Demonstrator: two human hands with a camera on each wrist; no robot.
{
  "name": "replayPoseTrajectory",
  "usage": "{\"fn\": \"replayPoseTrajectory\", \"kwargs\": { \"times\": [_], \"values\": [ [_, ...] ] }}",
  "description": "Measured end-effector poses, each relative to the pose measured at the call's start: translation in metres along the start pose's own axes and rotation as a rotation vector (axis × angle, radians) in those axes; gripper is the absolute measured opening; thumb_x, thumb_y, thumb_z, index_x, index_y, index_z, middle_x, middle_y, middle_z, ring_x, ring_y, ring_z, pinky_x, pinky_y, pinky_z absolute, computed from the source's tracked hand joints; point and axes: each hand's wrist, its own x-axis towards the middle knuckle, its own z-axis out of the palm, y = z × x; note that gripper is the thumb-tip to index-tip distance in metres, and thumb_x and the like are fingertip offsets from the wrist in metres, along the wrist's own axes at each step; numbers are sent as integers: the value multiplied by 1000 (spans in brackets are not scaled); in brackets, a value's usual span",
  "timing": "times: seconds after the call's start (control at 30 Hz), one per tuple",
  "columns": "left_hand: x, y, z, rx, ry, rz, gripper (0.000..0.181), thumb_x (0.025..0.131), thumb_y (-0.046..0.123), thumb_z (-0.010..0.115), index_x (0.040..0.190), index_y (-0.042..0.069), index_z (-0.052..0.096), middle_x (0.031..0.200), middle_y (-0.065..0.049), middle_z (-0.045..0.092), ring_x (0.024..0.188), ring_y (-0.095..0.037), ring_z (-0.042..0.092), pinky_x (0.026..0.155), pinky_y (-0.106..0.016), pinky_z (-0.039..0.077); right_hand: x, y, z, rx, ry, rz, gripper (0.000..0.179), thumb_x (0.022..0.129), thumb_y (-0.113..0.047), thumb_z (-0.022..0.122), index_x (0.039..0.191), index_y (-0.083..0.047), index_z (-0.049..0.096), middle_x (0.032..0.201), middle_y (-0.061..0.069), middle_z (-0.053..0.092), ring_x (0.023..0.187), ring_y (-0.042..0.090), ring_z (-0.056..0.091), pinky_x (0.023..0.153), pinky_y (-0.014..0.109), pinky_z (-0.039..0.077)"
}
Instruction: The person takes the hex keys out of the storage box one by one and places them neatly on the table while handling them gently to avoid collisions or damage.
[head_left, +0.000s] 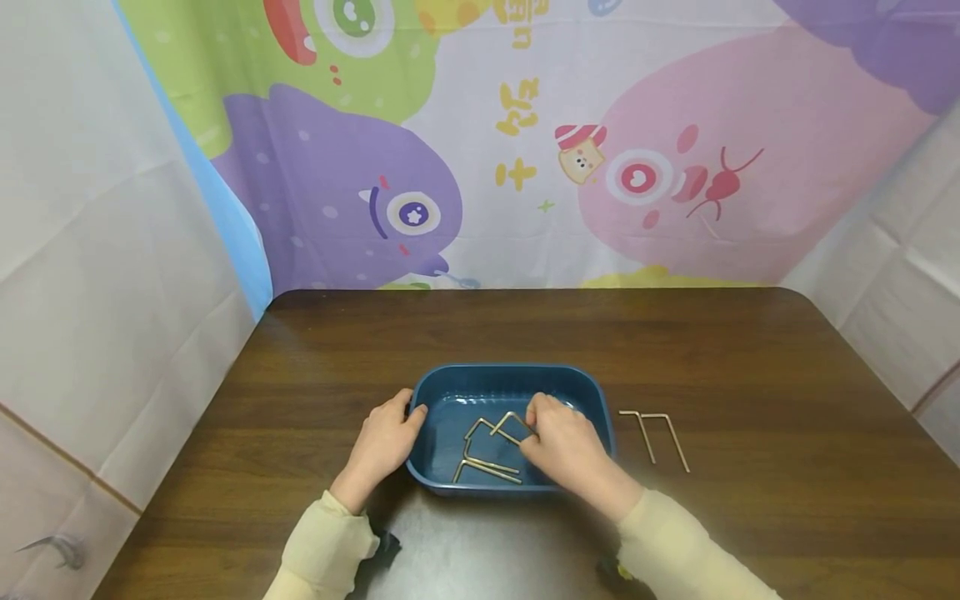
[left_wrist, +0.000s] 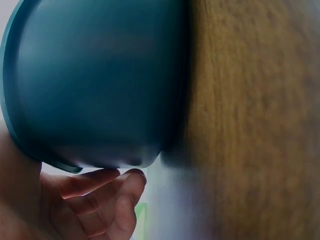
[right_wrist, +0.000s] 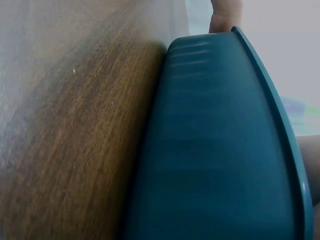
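In the head view a blue plastic tub (head_left: 517, 367) stands on the table. My left hand (head_left: 382, 443) grips its left rim, thumb over the edge; in the left wrist view the fingers (left_wrist: 127, 192) lie against the outer wall. Inside the tub, my right hand (head_left: 567, 439) pinches a brass-coloured L-shaped hex key (head_left: 512, 413), whose bent end points left. Several similar hex keys (head_left: 491, 472) lie on the tub floor, some overlapping. The right wrist view shows mainly the tub's outer side (right_wrist: 215, 140), so the right fingertips are hidden there.
Right of the tub, two more L-shaped hex keys (head_left: 677, 443) lie close together on the brown wooden table (head_left: 750, 375). A cartoon-printed curtain (head_left: 517, 233) hangs behind the table's far edge, and pale cloth (head_left: 97, 208) hangs at the sides.
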Motion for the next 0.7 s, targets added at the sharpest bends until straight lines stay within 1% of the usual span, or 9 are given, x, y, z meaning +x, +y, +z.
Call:
{"fn": "replayPoseTrajectory", "kwargs": {
  "times": [0.2, 0.37, 0.6, 0.7],
  "values": [
    [0, 0, 1, -1, 4, 3, 32, 91, 24, 48, 115, 5, 56, 109, -16, 62, 99, -32, 59, 81, -47, 45, -5, 1, -8, 14, 24, -7, 14, 67, -7, 61, 73, -11, 49, 65, -4, 42, 55, 12, 39, 49, 25, 34],
    [0, -1, 0, -5, 5, 1, 32, 91, 24, 48, 115, 5, 56, 109, -16, 62, 99, -32, 59, 81, -48, 45, -9, 4, -13, 0, 63, -31, 13, 68, -8, 60, 73, -11, 48, 64, -4, 40, 54, 11, 38, 50, 25, 34],
    [0, 0, 0, -5, 4, 6, 32, 91, 25, 47, 115, 5, 56, 109, -17, 62, 100, -33, 59, 81, -48, 45, -12, 9, -20, -7, 101, -17, 13, 68, -9, 59, 72, -14, 47, 64, -6, 38, 55, 10, 38, 49, 25, 33],
    [0, 0, 0, -4, 4, 8, 32, 91, 24, 47, 115, 4, 56, 109, -17, 62, 100, -33, 59, 82, -48, 45, -13, 11, -24, -11, 131, -19, 13, 68, -9, 59, 72, -14, 47, 65, -6, 39, 54, 10, 38, 49, 24, 33]
  ]
}}
